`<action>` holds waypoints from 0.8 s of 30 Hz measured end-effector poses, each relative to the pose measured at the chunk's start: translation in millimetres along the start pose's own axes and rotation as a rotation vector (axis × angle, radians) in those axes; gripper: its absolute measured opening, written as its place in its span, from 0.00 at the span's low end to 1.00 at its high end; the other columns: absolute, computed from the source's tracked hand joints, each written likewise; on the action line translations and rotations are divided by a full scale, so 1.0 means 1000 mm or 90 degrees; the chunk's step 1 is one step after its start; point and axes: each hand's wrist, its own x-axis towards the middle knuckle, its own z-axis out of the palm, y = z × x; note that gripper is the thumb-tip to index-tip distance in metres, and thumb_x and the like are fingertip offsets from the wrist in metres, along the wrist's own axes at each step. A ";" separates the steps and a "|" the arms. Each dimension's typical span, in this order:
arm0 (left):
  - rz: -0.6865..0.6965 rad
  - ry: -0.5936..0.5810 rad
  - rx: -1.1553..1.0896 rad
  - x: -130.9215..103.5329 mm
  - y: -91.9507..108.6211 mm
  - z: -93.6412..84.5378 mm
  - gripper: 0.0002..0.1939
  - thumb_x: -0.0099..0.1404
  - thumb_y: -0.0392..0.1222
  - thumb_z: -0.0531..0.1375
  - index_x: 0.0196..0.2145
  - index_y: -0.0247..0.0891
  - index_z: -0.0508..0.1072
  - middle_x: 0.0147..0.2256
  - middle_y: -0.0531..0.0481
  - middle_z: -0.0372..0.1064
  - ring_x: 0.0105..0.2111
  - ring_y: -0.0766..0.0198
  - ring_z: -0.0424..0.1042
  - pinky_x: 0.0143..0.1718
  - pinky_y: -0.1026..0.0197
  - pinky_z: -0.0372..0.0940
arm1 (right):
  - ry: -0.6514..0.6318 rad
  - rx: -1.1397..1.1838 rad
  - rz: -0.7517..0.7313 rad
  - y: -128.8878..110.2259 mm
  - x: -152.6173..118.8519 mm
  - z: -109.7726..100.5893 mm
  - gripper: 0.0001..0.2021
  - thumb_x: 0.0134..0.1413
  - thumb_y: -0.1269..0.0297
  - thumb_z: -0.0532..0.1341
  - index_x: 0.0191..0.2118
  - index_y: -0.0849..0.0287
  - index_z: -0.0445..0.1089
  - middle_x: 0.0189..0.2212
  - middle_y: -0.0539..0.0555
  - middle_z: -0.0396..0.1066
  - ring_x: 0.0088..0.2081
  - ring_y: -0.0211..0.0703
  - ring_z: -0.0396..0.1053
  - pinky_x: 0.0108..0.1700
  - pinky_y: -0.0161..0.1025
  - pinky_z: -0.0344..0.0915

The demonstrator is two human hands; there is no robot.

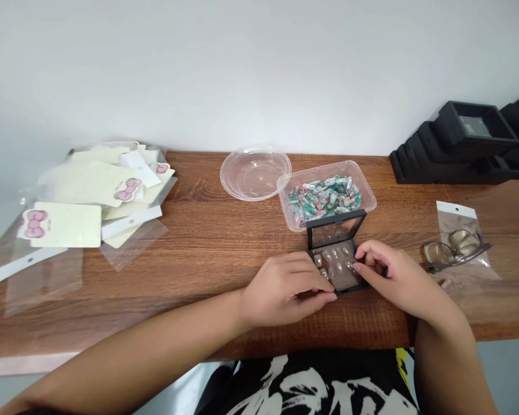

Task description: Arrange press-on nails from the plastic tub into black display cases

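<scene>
An open black case (342, 280) with a clear window in its raised lid lies near the table's front edge. Several glossy nail-shaped pieces (338, 253) sit in rows inside it. My left hand (288, 288) has its thumb and fingers closed on the case's front left edge. At the right side of the case, my right hand (391, 276) pinches with thumb and forefinger over the rightmost pieces; what is between the fingertips is too small to make out. Just behind the lid stands a clear tub (369, 199) of green, pink and silvery pieces (328, 195).
A round clear container (255, 173) stands left of the tub. Cream cards (69, 226) with pink bows and clear bags (43, 282) are heaped at the left. Black cases (441, 150) are stacked at the back right. Eyeglasses (454, 253) rest on a clear bag (456, 216).
</scene>
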 end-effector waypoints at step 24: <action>-0.002 -0.013 0.023 -0.002 -0.002 0.000 0.04 0.66 0.39 0.64 0.34 0.37 0.76 0.27 0.52 0.75 0.26 0.67 0.71 0.29 0.65 0.66 | -0.026 -0.071 0.022 0.000 0.002 0.000 0.08 0.58 0.56 0.62 0.33 0.55 0.71 0.19 0.44 0.61 0.22 0.34 0.59 0.26 0.33 0.53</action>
